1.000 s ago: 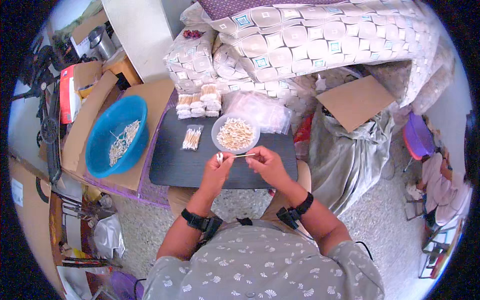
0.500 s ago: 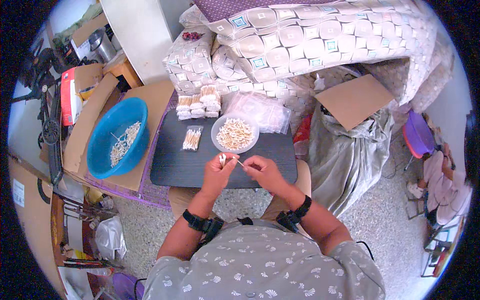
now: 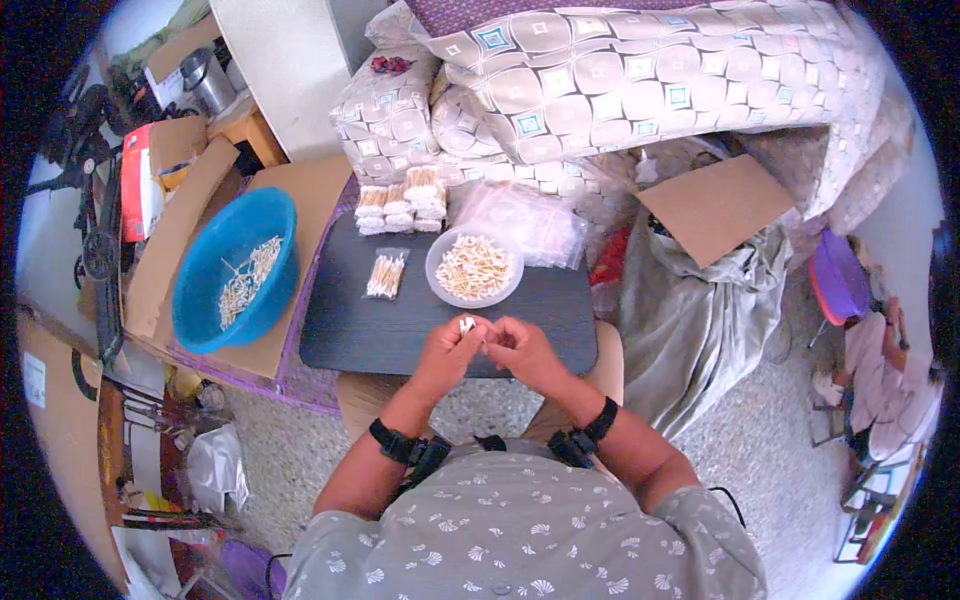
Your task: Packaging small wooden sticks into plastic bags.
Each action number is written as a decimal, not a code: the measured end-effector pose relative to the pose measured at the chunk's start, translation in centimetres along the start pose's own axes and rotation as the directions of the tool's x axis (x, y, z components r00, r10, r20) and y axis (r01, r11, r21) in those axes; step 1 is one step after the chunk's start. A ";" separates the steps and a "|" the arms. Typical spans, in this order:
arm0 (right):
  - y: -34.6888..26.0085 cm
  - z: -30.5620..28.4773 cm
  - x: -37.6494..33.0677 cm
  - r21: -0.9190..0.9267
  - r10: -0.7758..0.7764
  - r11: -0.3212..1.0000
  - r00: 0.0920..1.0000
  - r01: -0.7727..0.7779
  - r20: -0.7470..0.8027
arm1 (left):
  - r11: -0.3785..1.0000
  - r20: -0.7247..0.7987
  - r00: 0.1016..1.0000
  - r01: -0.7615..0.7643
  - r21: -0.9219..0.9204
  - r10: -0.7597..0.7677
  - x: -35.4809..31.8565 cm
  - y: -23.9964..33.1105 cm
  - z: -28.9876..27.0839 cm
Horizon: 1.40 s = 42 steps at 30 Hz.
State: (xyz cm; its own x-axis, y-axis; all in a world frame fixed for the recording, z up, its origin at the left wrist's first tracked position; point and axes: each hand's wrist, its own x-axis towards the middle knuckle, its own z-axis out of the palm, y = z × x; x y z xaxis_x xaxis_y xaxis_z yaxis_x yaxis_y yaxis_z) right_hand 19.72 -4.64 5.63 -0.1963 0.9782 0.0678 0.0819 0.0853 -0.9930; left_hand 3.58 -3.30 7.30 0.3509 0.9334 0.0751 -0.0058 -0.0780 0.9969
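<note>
Above the near edge of the small dark table, my left hand is closed around a few cotton swabs, whose white tips stick up from the fist. My right hand is pinched against the left one's fingertips; whatever lies between its fingers is hidden. Just beyond both hands is a pale bowl heaped with loose cotton swabs. A filled clear packet of swabs lies left of the bowl. Stacked packets of swabs sit at the table's far edge, beside flat clear plastic bags.
To the left, a blue basin with more swabs rests on cardboard. A cardboard sheet tops a grey cloth-covered sack on the right. A patterned covered bed stands behind the table. Another person sits far right.
My right hand has moved left and up against the left hand. The swab stick that showed between the two hands is now out of sight. The view has shifted slightly.
</note>
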 end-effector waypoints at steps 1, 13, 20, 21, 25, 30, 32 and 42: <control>0.0 -0.1 0.0 -0.036 -0.007 0.999 1.000 0.007 0.011 | 1.000 0.014 1.000 -0.013 -0.001 0.013 0.1 -0.3 -0.1; 1.4 -2.0 1.8 -0.066 0.077 0.995 0.997 -0.078 -0.021 | 0.974 -0.164 0.974 0.125 -0.191 -0.157 -0.2 -2.9 -3.8; 1.0 -4.1 5.9 -0.283 -0.055 0.958 0.998 0.041 -0.040 | 0.920 -0.350 0.933 0.059 0.387 0.087 1.0 -7.7 -7.0; 0.9 -4.4 6.6 -0.360 -0.112 0.928 0.993 0.096 -0.024 | 0.877 -0.356 0.908 -0.024 0.480 0.220 1.2 -8.2 -7.2; -0.7 -4.5 9.0 -0.550 -0.248 0.805 0.968 0.223 0.030 | 0.714 -0.275 0.928 0.014 0.700 0.251 1.5 -8.5 -7.4; -0.6 -4.5 12.3 -0.726 -0.293 0.624 0.948 0.291 0.128 | 0.771 -0.324 0.909 0.003 0.637 0.264 1.2 -8.1 -7.0; -0.2 -4.1 13.4 -0.777 -0.283 0.552 0.945 0.302 0.166 | 0.765 -0.323 0.904 -0.008 0.644 0.281 1.1 -8.0 -7.1; 0.6 -2.9 16.2 -0.943 -0.101 0.270 0.980 0.195 0.174 | 0.782 -0.312 0.927 0.034 0.622 0.208 0.8 -7.7 -7.0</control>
State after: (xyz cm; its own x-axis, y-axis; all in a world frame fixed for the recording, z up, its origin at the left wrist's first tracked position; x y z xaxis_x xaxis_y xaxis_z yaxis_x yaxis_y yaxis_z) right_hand 19.41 11.78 6.44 -0.3701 0.9169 0.1495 0.9053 0.3921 -0.1632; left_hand -2.68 0.53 -0.12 0.0316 0.9583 0.2841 0.5896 -0.2474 0.7689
